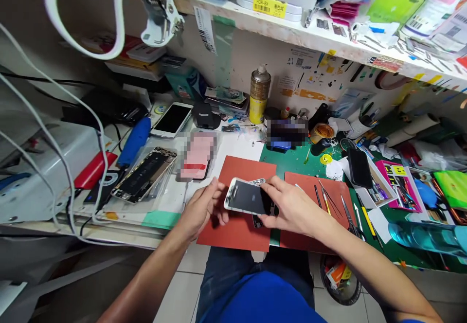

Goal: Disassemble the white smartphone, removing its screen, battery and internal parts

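My right hand [292, 204] grips the right end of a phone screen panel [248, 199], thumb below and fingers above. The panel is white-edged, with its dark back side up and tilted. Just off its left end, my left hand [204, 204] has loosely curled fingers, apart, with nothing visible in them. Under the panel, parts of a phone body [258, 222] show; the rest is hidden. Beneath lies a reddish-brown mat [233, 235]. On a second mat [295, 238] to the right lie tweezers [330, 199] and thin tools.
Left stand an opened phone [146, 174], a pink-backed phone [199, 155], a white phone [172, 119] and a blue-handled tool [134, 140]. A spray can [260, 94] stands behind. Scissors [350, 221], a tool box [399, 187] and a bottle [426, 238] lie right. A shelf [277, 26] overhangs.
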A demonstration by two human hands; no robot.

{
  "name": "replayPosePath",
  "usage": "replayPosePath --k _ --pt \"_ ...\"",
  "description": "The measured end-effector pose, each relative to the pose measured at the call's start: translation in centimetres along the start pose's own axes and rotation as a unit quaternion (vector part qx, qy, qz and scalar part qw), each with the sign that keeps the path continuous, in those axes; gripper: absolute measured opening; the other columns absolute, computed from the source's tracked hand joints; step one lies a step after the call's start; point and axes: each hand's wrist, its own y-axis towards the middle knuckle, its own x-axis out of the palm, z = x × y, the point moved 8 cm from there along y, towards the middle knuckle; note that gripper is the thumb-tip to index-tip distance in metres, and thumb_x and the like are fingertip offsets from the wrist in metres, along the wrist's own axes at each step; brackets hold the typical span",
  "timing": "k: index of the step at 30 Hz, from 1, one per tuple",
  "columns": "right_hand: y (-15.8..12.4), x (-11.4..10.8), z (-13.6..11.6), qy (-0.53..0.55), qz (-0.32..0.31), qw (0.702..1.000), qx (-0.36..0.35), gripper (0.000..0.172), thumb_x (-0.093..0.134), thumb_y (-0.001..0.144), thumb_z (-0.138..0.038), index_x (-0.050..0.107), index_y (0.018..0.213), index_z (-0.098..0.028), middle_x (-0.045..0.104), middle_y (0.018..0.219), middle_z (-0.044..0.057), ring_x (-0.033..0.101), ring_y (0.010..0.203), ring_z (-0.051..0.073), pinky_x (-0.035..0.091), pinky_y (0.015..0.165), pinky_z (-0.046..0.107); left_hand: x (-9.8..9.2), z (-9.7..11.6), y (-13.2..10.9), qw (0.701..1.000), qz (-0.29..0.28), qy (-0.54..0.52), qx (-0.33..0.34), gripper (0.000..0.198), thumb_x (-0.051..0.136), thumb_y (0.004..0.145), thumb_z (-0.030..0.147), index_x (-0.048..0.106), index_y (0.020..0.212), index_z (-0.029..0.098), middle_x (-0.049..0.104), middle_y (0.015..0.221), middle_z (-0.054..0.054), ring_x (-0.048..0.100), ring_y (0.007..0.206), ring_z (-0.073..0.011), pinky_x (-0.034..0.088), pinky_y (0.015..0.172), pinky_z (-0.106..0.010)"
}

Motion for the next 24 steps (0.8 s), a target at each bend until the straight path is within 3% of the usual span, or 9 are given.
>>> replayPosePath --k 2,4,7,13,19,24 --pt "1.7 -0.3 1.2 -0.020 0.030 0.998 0.061 0.048 0.079 0.095 -0.044 0.068 0.130 -0.012 0.069 0.116 0.013 0.073 0.093 0.027 0.063 0.077 0.041 -1.1 -0.8 -0.5 0.994 0.098 0.027 0.036 0.065 0.034 0.103 0.081 0.058 0.090 0.022 0.064 0.065 -0.001 0.054 0.042 -0.0151 0.042 0.043 -0.027" --pt "4.2 -0.5 2.1 -0.059 0.056 0.991 0.103 0.043 0.075 0.098 -0.045 0.071 0.122 -0.010 0.069 0.113 0.015 0.071 0.103 0.030 0.063 0.087 0.044 -0.9 -1.4 -1.2 0.987 0.127 0.072 0.069 0.054 0.046 0.105 0.072 0.058 0.086 0.023 0.064 0.066 0.001 0.054 0.046 -0.0131 0.041 0.047 -0.026" --pt "8.6 -0.1 3.5 -0.103 0.044 0.979 0.169 0.044 0.073 0.099 -0.044 0.074 0.120 -0.005 0.071 0.122 0.023 0.067 0.121 0.036 0.059 0.100 0.046 0.3 -1.5 -1.9 0.977 0.110 0.141 0.117 0.038 0.059 0.102 0.059 0.066 0.088 0.025 0.069 0.071 0.000 0.063 0.060 -0.0164 0.047 0.060 -0.028" --pt "15.0 0.8 5.6 -0.098 0.015 0.965 0.241 0.051 0.073 0.098 -0.049 0.080 0.122 -0.004 0.072 0.131 0.030 0.071 0.124 0.038 0.059 0.101 0.043 1.2 -1.2 -1.7 0.963 0.072 0.210 0.154 0.031 0.053 0.106 0.051 0.070 0.096 0.028 0.075 0.078 0.000 0.068 0.068 -0.0197 0.048 0.069 -0.031" --pt "17.6 1.6 5.3 -0.087 0.020 0.956 0.280 0.056 0.065 0.102 -0.052 0.079 0.125 -0.003 0.075 0.127 0.032 0.075 0.119 0.038 0.060 0.099 0.043 1.1 -1.6 -1.4 0.959 0.066 0.226 0.157 0.033 0.050 0.109 0.051 0.069 0.096 0.027 0.075 0.078 0.001 0.065 0.060 -0.0173 0.048 0.067 -0.031" --pt "17.6 2.1 4.6 -0.088 0.024 0.954 0.285 0.056 0.064 0.103 -0.050 0.077 0.128 -0.002 0.072 0.130 0.031 0.074 0.121 0.037 0.059 0.100 0.042 1.1 -1.6 -1.6 0.956 0.068 0.232 0.165 0.032 0.050 0.110 0.049 0.069 0.097 0.027 0.076 0.079 0.001 0.067 0.062 -0.0178 0.050 0.071 -0.031"
